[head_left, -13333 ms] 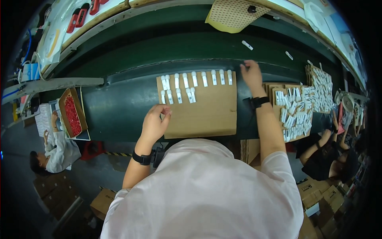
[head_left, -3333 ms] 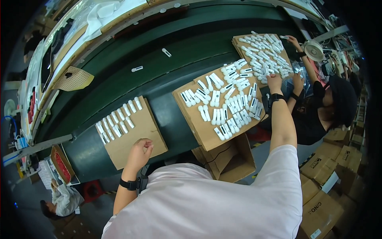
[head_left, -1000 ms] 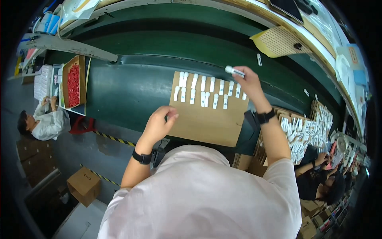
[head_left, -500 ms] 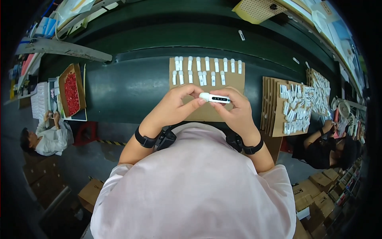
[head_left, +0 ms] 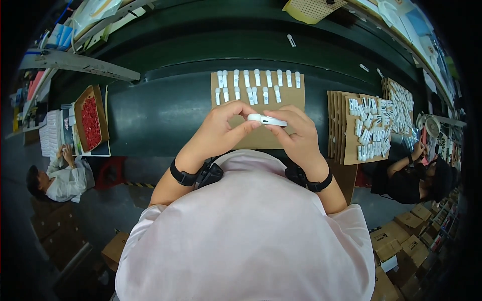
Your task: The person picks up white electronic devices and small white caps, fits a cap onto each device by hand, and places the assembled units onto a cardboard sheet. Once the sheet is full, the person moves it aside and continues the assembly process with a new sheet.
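Both hands hold one small white handheld device (head_left: 273, 121) level above the near part of a cardboard sheet (head_left: 261, 140). My left hand (head_left: 223, 128) pinches its rounded head between thumb and fingers. At the other end, my right hand (head_left: 297, 131) grips the slim body, thumb below and fingers above. A short dark slot shows on the side turned up. Beyond my hands, two rows of similar white devices (head_left: 257, 78) lie on the sheet, their round heads pointing away from me.
Stacked cardboard sheets (head_left: 354, 155) with many white devices stand at the right. A tray of small red parts (head_left: 91, 120) is at the left. Loose devices (head_left: 291, 40) lie on the dark green belt (head_left: 211, 47) behind. One person (head_left: 65, 175) works at left, another (head_left: 406, 180) at right.
The held device has rolled about its length: its long dark button panel has turned out of sight and a short slot shows instead. Loose devices on the belt have shifted left.
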A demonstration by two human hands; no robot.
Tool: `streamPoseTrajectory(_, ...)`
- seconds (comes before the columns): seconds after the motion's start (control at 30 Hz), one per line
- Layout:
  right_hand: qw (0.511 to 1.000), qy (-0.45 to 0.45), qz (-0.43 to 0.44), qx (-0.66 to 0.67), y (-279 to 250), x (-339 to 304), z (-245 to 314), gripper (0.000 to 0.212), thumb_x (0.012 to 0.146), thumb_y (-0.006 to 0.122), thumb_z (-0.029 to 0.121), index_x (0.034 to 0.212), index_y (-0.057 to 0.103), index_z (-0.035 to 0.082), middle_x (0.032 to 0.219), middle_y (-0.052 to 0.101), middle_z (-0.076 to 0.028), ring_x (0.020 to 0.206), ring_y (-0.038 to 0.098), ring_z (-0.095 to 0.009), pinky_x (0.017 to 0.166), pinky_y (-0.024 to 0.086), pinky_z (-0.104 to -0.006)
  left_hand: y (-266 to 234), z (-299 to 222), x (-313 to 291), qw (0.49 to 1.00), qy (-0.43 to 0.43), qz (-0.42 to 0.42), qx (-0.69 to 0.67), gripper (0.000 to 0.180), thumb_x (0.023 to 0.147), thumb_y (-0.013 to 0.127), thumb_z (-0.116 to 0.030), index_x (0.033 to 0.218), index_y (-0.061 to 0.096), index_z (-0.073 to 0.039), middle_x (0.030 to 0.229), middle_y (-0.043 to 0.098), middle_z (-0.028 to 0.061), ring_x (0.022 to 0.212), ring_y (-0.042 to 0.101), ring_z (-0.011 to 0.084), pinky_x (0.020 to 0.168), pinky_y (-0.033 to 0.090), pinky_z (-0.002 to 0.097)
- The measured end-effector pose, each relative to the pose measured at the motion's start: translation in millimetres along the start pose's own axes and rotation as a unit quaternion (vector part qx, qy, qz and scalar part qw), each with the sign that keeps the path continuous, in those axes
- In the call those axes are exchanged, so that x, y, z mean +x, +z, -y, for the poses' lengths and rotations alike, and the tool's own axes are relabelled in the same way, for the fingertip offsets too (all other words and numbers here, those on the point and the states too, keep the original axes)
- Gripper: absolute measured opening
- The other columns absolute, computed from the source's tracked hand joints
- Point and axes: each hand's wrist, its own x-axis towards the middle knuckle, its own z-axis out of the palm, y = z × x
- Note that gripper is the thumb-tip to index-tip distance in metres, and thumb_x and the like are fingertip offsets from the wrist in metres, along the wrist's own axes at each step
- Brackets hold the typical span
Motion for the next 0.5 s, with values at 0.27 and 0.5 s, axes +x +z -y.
streamPoseTrajectory(0.27,0.996,-0.017,0.025,-0.088,-3.2,0.5,-8.5,0.026,0.078,0.069,0.002,0.104,0.066,0.003,0.093,0.062,-0.01,0.078,0.059,-0.02,0.067,0.048,-0.0287,6.1,10.7,5.2,0.999,0.023,-0.024,0.029,0.018,0.082,0.067,-0.006,0.098,0.064,-0.002,0.094,0.065,0.0081,0.091,0.06,0.0194,0.083,0.047,0.031)
streamPoseTrajectory(0.5,0.958,0.257,0.064,-0.113,0.5,-10.2,-91.7,0.023,0.08,0.068,0.01,0.1,0.064,-0.001,0.088,0.065,-0.013,0.073,0.062,-0.022,0.067,0.05,-0.0302,11.2,59.4,8.2,0.993,-0.039,-0.034,0.108,0.021,0.082,0.066,-0.005,0.103,0.064,0.0,0.096,0.065,0.0115,0.09,0.063,0.0205,0.082,0.049,0.0303)
